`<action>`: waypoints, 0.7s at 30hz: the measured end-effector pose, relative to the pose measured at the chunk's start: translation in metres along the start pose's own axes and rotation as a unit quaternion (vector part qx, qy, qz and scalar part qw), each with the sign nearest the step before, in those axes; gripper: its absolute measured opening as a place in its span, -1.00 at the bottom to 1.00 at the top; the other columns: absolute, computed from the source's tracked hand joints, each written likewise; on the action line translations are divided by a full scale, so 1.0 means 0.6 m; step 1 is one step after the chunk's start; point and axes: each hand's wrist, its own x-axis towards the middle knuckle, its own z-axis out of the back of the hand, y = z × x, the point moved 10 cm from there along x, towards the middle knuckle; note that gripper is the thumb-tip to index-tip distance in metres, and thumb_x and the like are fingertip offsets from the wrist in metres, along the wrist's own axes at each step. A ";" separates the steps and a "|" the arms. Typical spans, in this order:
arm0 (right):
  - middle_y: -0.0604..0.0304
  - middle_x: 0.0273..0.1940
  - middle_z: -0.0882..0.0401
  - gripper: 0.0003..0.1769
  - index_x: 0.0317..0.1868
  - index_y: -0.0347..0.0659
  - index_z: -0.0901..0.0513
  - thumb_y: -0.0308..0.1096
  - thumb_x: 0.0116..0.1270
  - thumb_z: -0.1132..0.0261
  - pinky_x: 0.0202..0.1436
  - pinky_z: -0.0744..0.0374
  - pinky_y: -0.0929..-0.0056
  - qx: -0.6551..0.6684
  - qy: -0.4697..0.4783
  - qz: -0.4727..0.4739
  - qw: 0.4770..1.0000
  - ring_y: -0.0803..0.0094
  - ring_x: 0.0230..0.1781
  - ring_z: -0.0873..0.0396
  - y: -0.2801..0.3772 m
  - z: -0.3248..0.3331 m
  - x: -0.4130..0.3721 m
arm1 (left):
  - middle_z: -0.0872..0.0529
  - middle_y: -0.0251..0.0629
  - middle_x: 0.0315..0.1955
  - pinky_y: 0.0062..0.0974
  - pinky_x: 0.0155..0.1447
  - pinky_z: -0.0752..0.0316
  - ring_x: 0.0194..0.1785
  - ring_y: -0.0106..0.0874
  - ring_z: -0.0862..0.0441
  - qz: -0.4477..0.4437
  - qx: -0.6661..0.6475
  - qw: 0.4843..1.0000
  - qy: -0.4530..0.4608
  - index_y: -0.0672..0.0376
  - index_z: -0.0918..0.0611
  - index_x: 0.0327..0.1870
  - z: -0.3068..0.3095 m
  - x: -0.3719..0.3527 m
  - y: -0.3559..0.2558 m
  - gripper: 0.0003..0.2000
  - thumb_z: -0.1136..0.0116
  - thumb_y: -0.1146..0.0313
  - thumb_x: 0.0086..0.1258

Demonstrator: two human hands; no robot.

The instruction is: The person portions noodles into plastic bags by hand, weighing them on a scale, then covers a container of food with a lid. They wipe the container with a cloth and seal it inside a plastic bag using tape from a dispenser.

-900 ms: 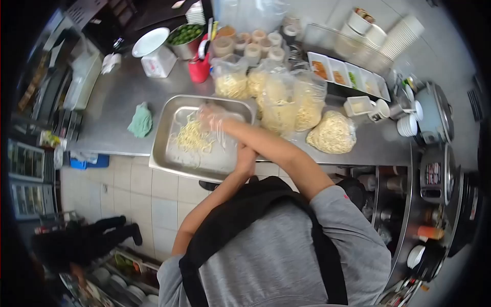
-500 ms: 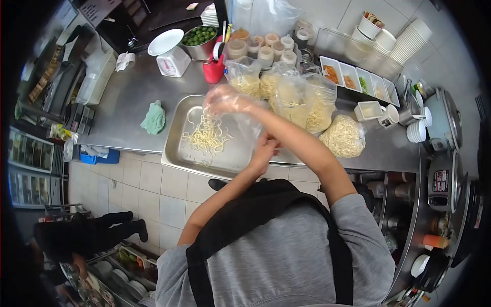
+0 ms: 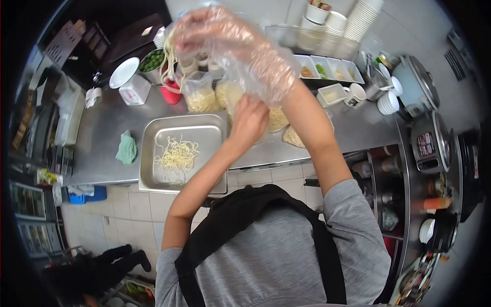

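Observation:
My right hand (image 3: 212,33), in a clear plastic glove, is raised high over the back of the counter. Its fingers are closed on a bunch of pale noodles (image 3: 169,59) that dangle in strands. Below it my bare left hand (image 3: 249,118) has its fingers closed on a clear plastic bag (image 3: 233,94); the glove and arm partly hide this bag. A steel tray (image 3: 148,134) at the counter's front edge holds a loose heap of noodles (image 3: 177,154). Behind the tray stand bags of noodles (image 3: 201,99).
A green cloth (image 3: 127,147) and a white scale (image 3: 132,84) lie left of the tray. Limes (image 3: 152,60) in a bowl and a red container (image 3: 171,93) stand behind it. White topping trays (image 3: 335,69), cups and rice cookers (image 3: 429,143) are rightward. Another person (image 3: 92,273) is at lower left.
My right hand has risen from over the tray, lifting noodles up and away. My left hand has moved up and back with the plastic. The camera view has shifted.

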 end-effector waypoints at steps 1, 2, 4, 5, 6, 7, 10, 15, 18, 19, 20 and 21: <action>0.05 -0.34 -0.62 -0.76 -0.24 -0.40 -0.59 -0.48 0.07 -0.35 -0.20 -0.60 0.50 -0.026 -0.005 0.024 0.999 0.38 -0.37 -0.62 0.033 0.011 -0.005 | -0.58 -0.14 -0.19 -0.18 0.10 -0.28 0.09 -0.08 -0.37 -0.018 0.045 0.999 -0.023 0.24 -0.61 -0.27 0.003 0.022 -0.008 -0.81 -0.16 0.48 0.06; 0.08 -0.34 -0.62 -0.78 -0.24 -0.37 -0.58 -0.45 0.11 -0.34 -0.18 -0.59 0.49 -0.053 0.000 0.026 0.998 0.38 -0.36 -0.62 0.051 0.031 -0.005 | -0.58 -0.15 -0.18 -0.16 0.12 -0.27 0.12 -0.08 -0.34 -0.035 0.092 0.994 -0.047 0.24 -0.61 -0.28 0.006 0.044 -0.013 -0.81 -0.17 0.47 0.04; 0.16 -0.36 -0.62 -0.81 -0.23 -0.31 -0.57 -0.39 0.18 -0.31 -0.15 -0.58 0.46 -0.103 0.014 0.031 0.994 0.39 -0.33 -0.62 0.090 0.072 -0.009 | -0.57 -0.17 -0.16 -0.11 0.15 -0.23 0.17 -0.10 -0.31 -0.048 0.159 0.983 -0.075 0.22 -0.61 -0.30 -0.004 0.077 -0.004 -0.82 -0.17 0.45 0.03; 0.16 -0.36 -0.62 -0.80 -0.23 -0.31 -0.57 -0.40 0.17 -0.32 -0.16 -0.58 0.47 -0.117 -0.004 0.024 0.993 0.41 -0.35 -0.61 0.104 0.091 -0.021 | -0.57 -0.18 -0.16 -0.08 0.16 -0.21 0.18 -0.11 -0.30 -0.044 0.176 0.980 -0.079 0.22 -0.61 -0.31 -0.026 0.087 0.014 -0.83 -0.16 0.45 0.04; 0.16 -0.35 -0.63 -0.79 -0.23 -0.31 -0.57 -0.40 0.16 -0.33 -0.17 -0.58 0.49 -0.131 -0.021 0.018 0.991 0.44 -0.37 -0.60 0.119 0.107 -0.034 | -0.57 -0.19 -0.16 -0.05 0.17 -0.20 0.19 -0.13 -0.30 -0.041 0.194 0.977 -0.082 0.21 -0.61 -0.31 -0.043 0.091 0.025 -0.83 -0.15 0.44 0.04; 0.16 -0.35 -0.63 -0.79 -0.23 -0.31 -0.57 -0.40 0.14 -0.34 -0.17 -0.58 0.50 -0.144 -0.039 0.011 0.989 0.46 -0.39 -0.60 0.133 0.122 -0.046 | -0.57 -0.20 -0.16 -0.05 0.18 -0.18 0.17 -0.15 -0.32 -0.048 0.226 0.972 -0.032 0.18 -0.61 -0.28 -0.067 0.092 0.033 -0.83 -0.14 0.43 0.07; 0.17 -0.40 -0.61 -0.83 -0.26 -0.28 -0.57 -0.41 0.16 -0.33 -0.26 -0.59 0.50 -0.189 -0.051 0.005 0.981 0.46 -0.42 -0.60 0.143 0.160 -0.087 | -0.56 -0.27 -0.17 -0.03 0.20 -0.14 0.10 -0.24 -0.36 -0.055 0.274 0.958 0.068 0.11 -0.59 -0.22 -0.101 0.091 0.049 -0.81 -0.11 0.42 0.12; 0.10 -0.32 -0.63 -0.74 -0.22 -0.34 -0.59 -0.36 0.11 -0.34 -0.14 -0.60 0.49 -0.289 -0.103 -0.092 0.947 0.44 -0.30 -0.61 0.074 0.241 -0.161 | -0.54 -0.38 -0.26 -0.09 0.16 -0.13 -0.04 -0.37 -0.39 -0.048 0.240 0.969 0.020 0.03 -0.59 -0.19 -0.076 0.054 0.012 -0.76 -0.04 0.44 0.09; 0.12 -0.32 -0.63 -0.76 -0.24 -0.29 -0.61 -0.35 0.09 -0.35 -0.20 -0.59 0.49 -0.279 -0.123 -0.146 0.941 0.44 -0.30 -0.60 0.018 0.275 -0.197 | -0.49 -0.40 -0.32 -0.14 0.13 -0.13 -0.11 -0.38 -0.37 -0.061 0.228 0.971 -0.031 -0.01 -0.59 -0.17 -0.068 0.046 0.006 -0.73 -0.03 0.45 0.07; 0.13 -0.32 -0.63 -0.76 -0.25 -0.27 -0.62 -0.36 0.07 -0.35 -0.20 -0.58 0.48 -0.326 -0.122 -0.160 0.924 0.43 -0.31 -0.60 0.005 0.276 -0.207 | -0.48 -0.40 -0.33 -0.15 0.12 -0.13 -0.12 -0.38 -0.37 -0.063 0.228 0.971 -0.036 -0.02 -0.59 -0.17 -0.065 0.046 0.003 -0.73 -0.04 0.45 0.06; 0.15 -0.32 -0.64 -0.76 -0.25 -0.26 -0.63 -0.36 0.05 -0.36 -0.20 -0.57 0.47 -0.373 -0.120 -0.173 0.904 0.42 -0.31 -0.59 -0.007 0.275 -0.216 | -0.46 -0.40 -0.34 -0.15 0.12 -0.13 -0.13 -0.38 -0.37 -0.065 0.229 0.970 -0.042 -0.03 -0.59 -0.17 -0.062 0.046 0.000 -0.72 -0.04 0.45 0.06; 0.16 -0.32 -0.64 -0.76 -0.25 -0.24 -0.64 -0.36 0.03 -0.36 -0.20 -0.57 0.46 -0.418 -0.118 -0.185 0.881 0.41 -0.32 -0.59 -0.019 0.278 -0.221 | -0.44 -0.41 -0.35 -0.16 0.11 -0.13 -0.13 -0.39 -0.36 -0.068 0.229 0.970 -0.047 -0.04 -0.59 -0.16 -0.058 0.046 -0.003 -0.72 -0.04 0.45 0.06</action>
